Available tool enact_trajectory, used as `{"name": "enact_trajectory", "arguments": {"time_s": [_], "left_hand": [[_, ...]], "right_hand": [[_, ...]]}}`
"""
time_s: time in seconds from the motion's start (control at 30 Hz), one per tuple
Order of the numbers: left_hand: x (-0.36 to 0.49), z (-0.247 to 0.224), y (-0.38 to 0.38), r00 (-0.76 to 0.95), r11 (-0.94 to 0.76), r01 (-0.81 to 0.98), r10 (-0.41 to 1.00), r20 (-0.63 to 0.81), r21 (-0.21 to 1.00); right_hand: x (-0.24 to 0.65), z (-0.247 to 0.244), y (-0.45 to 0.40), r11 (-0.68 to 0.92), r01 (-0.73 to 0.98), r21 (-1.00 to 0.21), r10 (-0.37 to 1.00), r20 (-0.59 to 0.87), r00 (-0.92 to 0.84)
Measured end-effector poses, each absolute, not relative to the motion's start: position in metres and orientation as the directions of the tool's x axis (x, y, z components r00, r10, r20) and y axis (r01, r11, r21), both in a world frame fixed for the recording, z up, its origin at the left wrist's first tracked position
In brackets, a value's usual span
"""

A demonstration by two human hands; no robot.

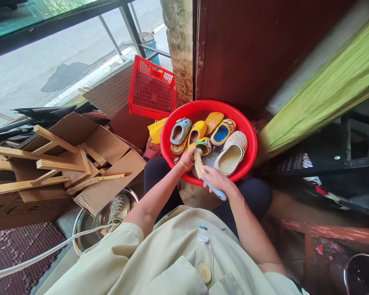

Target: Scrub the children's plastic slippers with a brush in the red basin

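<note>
A round red basin (253,141) stands between my knees with several clogs in water. My left hand (187,159) grips a yellow clog with a green-trimmed opening (204,144) near the basin's front. In my right hand (217,179) is a brush (219,193) with a blue handle, its pale bristles against or just beside that clog and my left fingers. Around them lie a light blue clog (180,130), a yellow clog (198,131), a yellow clog with a blue inside (223,132) and a large cream clog (233,153). One more yellow piece rests at the back.
Behind the basin to the left is a red crate (153,88). Cardboard (110,143) and a wooden stool (76,166) lie at the left, above a metal bowl (76,233) holding a shoe. A white hose (33,260) crosses the lower left. Green cloth (320,90) hangs right.
</note>
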State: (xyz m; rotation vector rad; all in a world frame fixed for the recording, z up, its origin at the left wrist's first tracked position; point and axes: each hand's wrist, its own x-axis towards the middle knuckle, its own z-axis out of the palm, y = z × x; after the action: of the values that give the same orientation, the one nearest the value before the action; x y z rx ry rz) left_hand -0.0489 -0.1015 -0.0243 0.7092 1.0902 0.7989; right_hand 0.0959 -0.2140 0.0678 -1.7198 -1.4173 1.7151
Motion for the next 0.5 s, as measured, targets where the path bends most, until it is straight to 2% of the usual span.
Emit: {"name": "enact_trajectory", "arguments": {"time_s": [0.1, 0.3, 0.4, 0.5], "left_hand": [[-0.046, -0.028, -0.107, 0.276, 0.543, -0.296, 0.836, -0.474, 0.786], [-0.048, -0.027, -0.119, 0.345, 0.457, -0.16, 0.856, -0.384, 0.875], [-0.047, -0.027, -0.118, 0.343, 0.449, -0.115, 0.855, -0.389, 0.886], [-0.042, -0.027, -0.111, 0.326, 0.436, -0.039, 0.856, -0.401, 0.899]], "right_hand": [[0.099, 0.059, -0.203, -0.489, 0.374, -0.788, 0.796, -0.579, -0.178], [0.103, 0.037, -0.153, -0.554, 0.16, -0.817, 0.825, -0.564, -0.023], [0.099, 0.036, -0.151, -0.547, 0.166, -0.821, 0.824, -0.562, -0.066], [0.104, 0.041, -0.17, -0.53, 0.186, -0.828, 0.808, -0.559, -0.188]]}}
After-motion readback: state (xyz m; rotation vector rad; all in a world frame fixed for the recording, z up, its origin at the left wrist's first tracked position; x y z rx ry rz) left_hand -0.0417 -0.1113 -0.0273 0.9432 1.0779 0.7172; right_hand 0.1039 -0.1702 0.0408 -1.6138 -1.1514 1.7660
